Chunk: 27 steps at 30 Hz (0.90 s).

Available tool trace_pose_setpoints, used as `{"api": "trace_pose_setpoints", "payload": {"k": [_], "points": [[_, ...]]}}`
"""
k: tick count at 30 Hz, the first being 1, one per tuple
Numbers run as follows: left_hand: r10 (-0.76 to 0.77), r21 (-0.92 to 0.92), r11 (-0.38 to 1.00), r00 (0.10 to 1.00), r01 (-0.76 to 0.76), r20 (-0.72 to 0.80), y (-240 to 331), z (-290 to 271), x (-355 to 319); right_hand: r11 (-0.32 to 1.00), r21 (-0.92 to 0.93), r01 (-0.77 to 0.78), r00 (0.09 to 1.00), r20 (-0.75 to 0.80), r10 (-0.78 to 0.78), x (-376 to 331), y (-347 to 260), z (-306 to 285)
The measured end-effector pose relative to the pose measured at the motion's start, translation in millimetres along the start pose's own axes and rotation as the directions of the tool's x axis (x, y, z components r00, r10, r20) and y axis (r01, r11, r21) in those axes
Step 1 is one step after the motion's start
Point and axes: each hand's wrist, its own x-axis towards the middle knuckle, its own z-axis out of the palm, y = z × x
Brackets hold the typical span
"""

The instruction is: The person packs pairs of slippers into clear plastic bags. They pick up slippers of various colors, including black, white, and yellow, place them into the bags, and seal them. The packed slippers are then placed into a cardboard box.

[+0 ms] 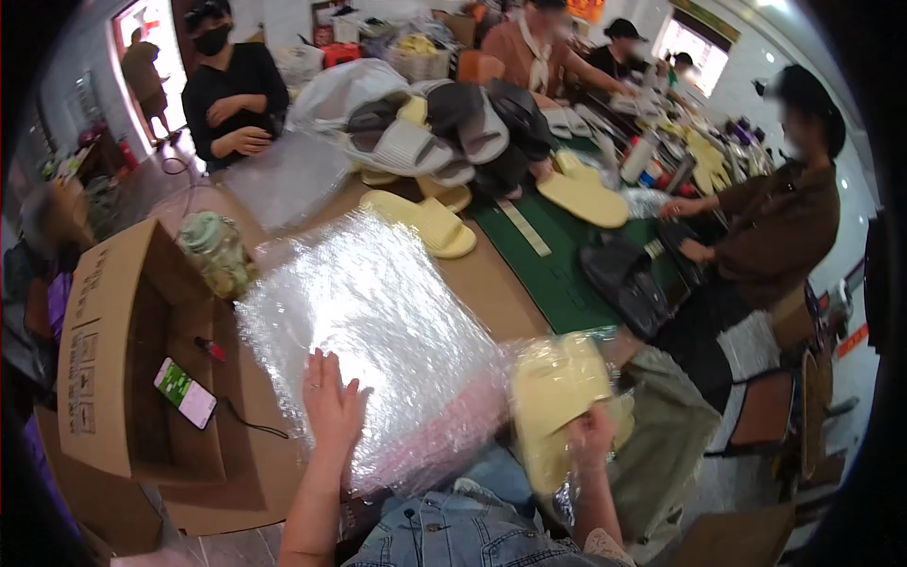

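Note:
My left hand (333,404) lies flat, fingers stretched out, on a stack of shiny clear plastic bags (378,283) in front of me. Its near right corner looks pinkish. To the right of the stack, my right hand (590,435) is closed on a pair of pale yellow slippers (553,387). Clear plastic film wraps around them, and they are tilted beside the table's near edge. The right fingertips are partly hidden against the slippers. Beyond the stack lies a loose yellow slipper (420,222).
An open cardboard box (99,350) stands at left with a phone (185,393) inside. A green-lidded jar (210,248) is behind it. Grey, black and yellow slippers (402,142) are heaped ahead. At right, a co-worker (779,208) handles black slippers over a green mat (539,274).

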Motion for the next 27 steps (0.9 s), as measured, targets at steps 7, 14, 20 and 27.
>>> {"api": "trace_pose_setpoints", "payload": {"k": [7, 14, 20, 27], "points": [[0.062, -0.062, 0.996, 0.998, -0.062, -0.002, -2.0, 3.7, 1.2, 0.842, -0.330, -0.426, 0.796, -0.580, 0.175, -37.2, 197.6, -224.6], [0.088, 0.007, 0.996, 0.996, -0.088, -0.029, -0.8, -5.2, 1.5, -0.054, -0.624, -0.779, 0.454, -0.623, 0.637, -102.1, 265.4, -169.0], [0.041, -0.074, 0.996, 0.999, -0.041, -0.005, -11.3, 5.6, 1.8, 0.153, -0.928, -0.341, 0.650, -0.115, 0.751, -99.4, 354.5, -275.9], [0.019, -0.034, 0.999, 0.999, -0.020, -0.047, 8.6, -8.2, -1.9, 0.410, -0.861, -0.302, 0.946, -0.324, 0.016, 37.4, 141.2, -115.5]]}}
